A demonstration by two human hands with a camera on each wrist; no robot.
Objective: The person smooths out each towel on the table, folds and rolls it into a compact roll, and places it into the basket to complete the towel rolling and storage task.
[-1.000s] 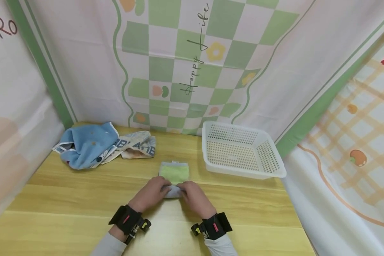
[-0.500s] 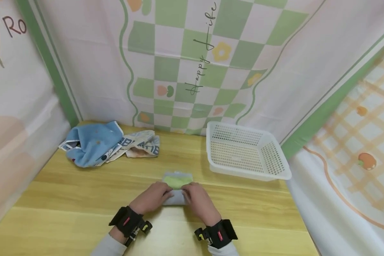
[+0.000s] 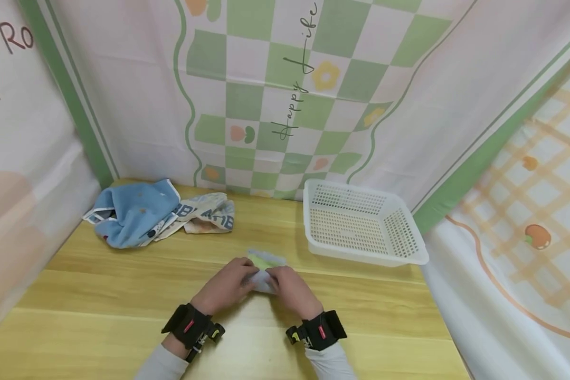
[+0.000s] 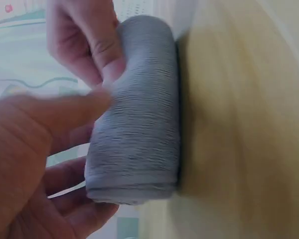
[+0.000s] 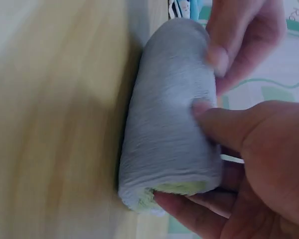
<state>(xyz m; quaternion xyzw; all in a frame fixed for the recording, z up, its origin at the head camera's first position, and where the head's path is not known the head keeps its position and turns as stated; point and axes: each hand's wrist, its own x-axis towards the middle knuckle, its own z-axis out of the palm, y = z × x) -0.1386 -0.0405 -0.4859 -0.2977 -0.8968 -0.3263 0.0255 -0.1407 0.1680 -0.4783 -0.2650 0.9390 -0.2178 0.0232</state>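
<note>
A small grey towel (image 3: 263, 285) with a light green inner face lies on the table, partly rolled up, a short green strip showing beyond the roll. Up close in the left wrist view, the towel (image 4: 139, 114) forms a thick cylinder lying on the wood. My left hand (image 3: 224, 285) grips its left end, thumb on top and fingers behind. At the other end my right hand (image 3: 293, 291) holds it the same way. In the right wrist view a finger of the right hand (image 5: 269, 149) touches the green inside at the open end of the roll.
Crumpled at the back left of the wooden table (image 3: 123, 301) are a blue cloth (image 3: 140, 208) and a beige lettered cloth (image 3: 214, 214). A white perforated basket (image 3: 361, 253) stands at the back right. Patterned curtains (image 3: 142, 105) hang around the table.
The green strip beyond the roll has shortened as the towel is rolled away from me. Both hands stay on its ends. The towel now sits slightly askew. The cloths and basket have not moved.
</note>
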